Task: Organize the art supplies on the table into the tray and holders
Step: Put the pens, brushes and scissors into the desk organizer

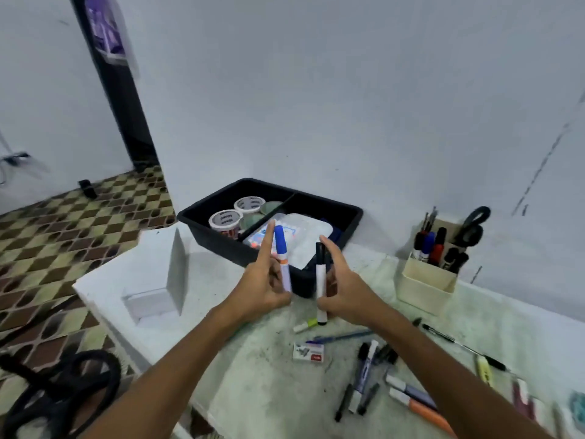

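Note:
My left hand point(264, 285) holds a blue-capped white marker point(282, 258) upright, index finger pointing up beside it. My right hand point(345, 288) grips a black-capped white marker point(320, 282) upright. Both hands hover in front of the black two-compartment tray point(351, 218), which holds two tape rolls point(235, 212) on its left side and a clear plastic box point(304, 237) on its right side. To the right stands a cream holder point(425, 280) with markers and black scissors in it. Several loose markers and pens point(367, 372) lie on the table below my right arm.
A small staples box point(308, 351) and a blue pen point(345, 337) lie near the table's middle. A yellow highlighter point(484, 370) and more supplies lie at the right edge. A white block point(179, 270) stands at the left. Black cord point(63, 381) lies on the patterned floor.

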The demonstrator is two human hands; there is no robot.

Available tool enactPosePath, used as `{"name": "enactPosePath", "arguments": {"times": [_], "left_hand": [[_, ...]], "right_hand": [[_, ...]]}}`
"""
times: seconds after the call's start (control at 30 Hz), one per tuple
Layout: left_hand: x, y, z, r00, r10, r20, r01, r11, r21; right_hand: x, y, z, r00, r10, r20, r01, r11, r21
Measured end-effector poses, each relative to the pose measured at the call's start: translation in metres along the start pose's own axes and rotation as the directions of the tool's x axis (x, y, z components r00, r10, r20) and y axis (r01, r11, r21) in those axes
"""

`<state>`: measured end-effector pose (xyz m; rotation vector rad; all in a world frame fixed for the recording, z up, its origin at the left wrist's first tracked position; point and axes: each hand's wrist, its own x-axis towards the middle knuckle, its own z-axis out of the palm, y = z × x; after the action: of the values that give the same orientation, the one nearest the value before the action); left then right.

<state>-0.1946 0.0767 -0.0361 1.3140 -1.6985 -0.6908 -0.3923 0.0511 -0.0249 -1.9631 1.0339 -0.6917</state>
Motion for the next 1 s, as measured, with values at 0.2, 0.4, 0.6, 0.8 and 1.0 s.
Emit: {"name": "enactPosePath", "arguments": {"times": [0.2, 0.4, 0.6, 0.8, 1.0], "left_hand": [[0.039, 0.034, 0.063, 0.952, 0.158, 0.262, -0.131, 0.984, -0.117], [0.060, 0.051, 0.117, 0.926, 0.135, 0.353, -0.040, 0.963, -0.266], [0.059, 0.027, 0.147, 0.964, 0.031, 0.266, -0.020, 0.999, -0.046], [0.061, 0.003, 0.163, 0.956, -0.043, 0.290, 0.043, 0.999, 0.006], [0.059, -0.007, 0.165, 0.912, -0.019, 0.409, -0.121, 0.942, 0.314]], "right_hand": [[-0.049, 0.023, -0.064, 0.980, 0.087, -0.178, -0.090, 0.996, -0.010], [-0.089, 0.046, -0.099, 0.931, 0.217, -0.292, -0.232, 0.973, -0.015], [-0.106, 0.065, -0.092, 0.892, 0.334, -0.305, -0.351, 0.936, -0.003], [-0.104, 0.075, -0.099, 0.857, 0.386, -0.342, -0.385, 0.920, 0.075], [-0.107, 0.081, -0.100, 0.858, 0.399, -0.323, -0.385, 0.917, 0.107]]}}
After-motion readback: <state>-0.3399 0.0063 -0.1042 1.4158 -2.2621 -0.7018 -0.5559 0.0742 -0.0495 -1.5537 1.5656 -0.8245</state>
